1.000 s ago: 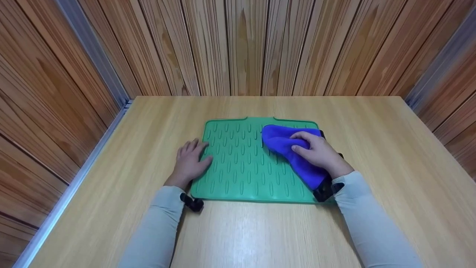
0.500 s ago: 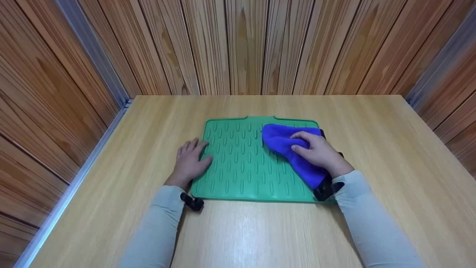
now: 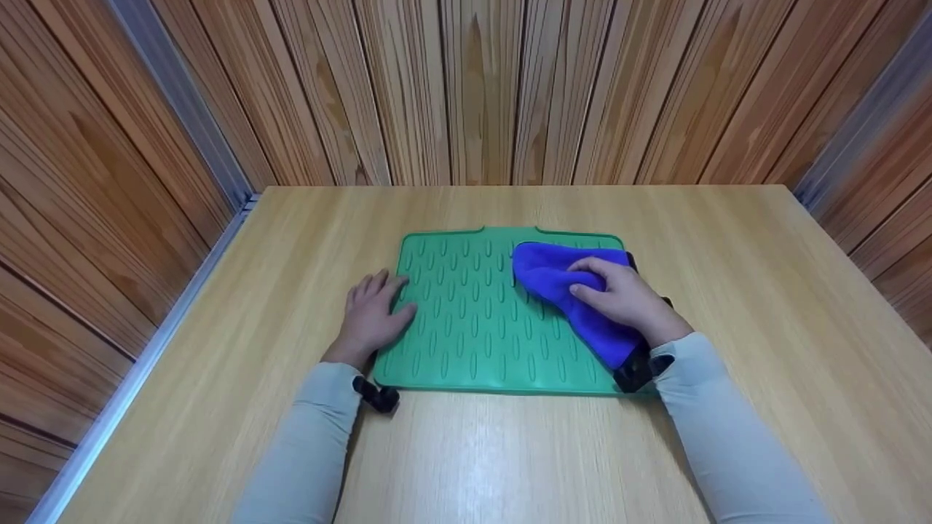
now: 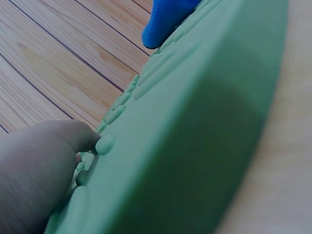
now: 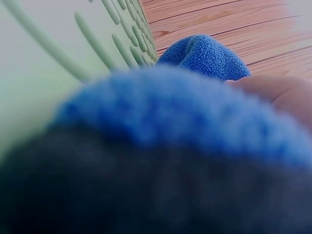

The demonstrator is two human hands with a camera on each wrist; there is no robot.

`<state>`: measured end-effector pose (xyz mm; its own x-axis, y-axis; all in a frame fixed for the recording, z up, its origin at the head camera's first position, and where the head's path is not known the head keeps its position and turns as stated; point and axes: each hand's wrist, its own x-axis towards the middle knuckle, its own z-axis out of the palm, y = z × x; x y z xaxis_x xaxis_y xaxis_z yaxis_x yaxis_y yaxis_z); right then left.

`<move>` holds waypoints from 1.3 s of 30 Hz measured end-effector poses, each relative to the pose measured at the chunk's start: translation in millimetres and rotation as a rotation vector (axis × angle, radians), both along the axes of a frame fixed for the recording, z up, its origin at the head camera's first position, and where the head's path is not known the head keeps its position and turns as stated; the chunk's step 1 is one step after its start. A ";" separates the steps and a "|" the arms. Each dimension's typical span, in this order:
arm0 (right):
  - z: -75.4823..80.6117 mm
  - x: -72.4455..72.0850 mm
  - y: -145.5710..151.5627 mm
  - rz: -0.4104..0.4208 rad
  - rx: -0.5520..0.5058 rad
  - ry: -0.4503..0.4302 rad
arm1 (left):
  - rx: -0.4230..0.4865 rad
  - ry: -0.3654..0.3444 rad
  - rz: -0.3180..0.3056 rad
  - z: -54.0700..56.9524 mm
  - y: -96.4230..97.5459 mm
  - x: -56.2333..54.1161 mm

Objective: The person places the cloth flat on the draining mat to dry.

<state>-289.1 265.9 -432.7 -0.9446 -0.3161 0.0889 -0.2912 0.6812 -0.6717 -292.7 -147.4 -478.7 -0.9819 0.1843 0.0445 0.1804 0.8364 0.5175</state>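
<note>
A green rubbery mat (image 3: 466,356) with raised oval ridges lies flat on the table. On its right side is a folded blue cloth (image 3: 542,268), fuzzy in the right wrist view. My right hand (image 3: 628,297) holds this cloth from above, thumb and fingers bent into the fabric; part of the fingertips is hidden. With fingers spread, my left hand (image 3: 370,317) rests at the mat's left edge. In the left wrist view, the thumb of that left hand (image 4: 44,161) touches the ridged surface. Blurred blue fabric and a dark shape fill much of the right wrist view.
The light wood table (image 3: 480,466) extends around the mat on every side. Wood-plank walls (image 3: 473,87) stand behind and to both sides, with a metal strip (image 3: 145,364) along the left table edge. A black wrist camera (image 3: 378,395) sits beside the left cuff.
</note>
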 end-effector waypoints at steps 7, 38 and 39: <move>-0.6 -0.6 -0.1 0.006 -0.004 0.004 | -0.004 0.003 0.005 -1.5 0.3 -0.9; -4.4 -2.2 3.0 0.007 0.011 -0.023 | 0.004 0.004 -0.007 -0.6 0.5 -0.1; -4.3 -1.8 2.9 0.008 0.010 -0.021 | 0.002 0.004 -0.007 -1.4 0.1 -0.3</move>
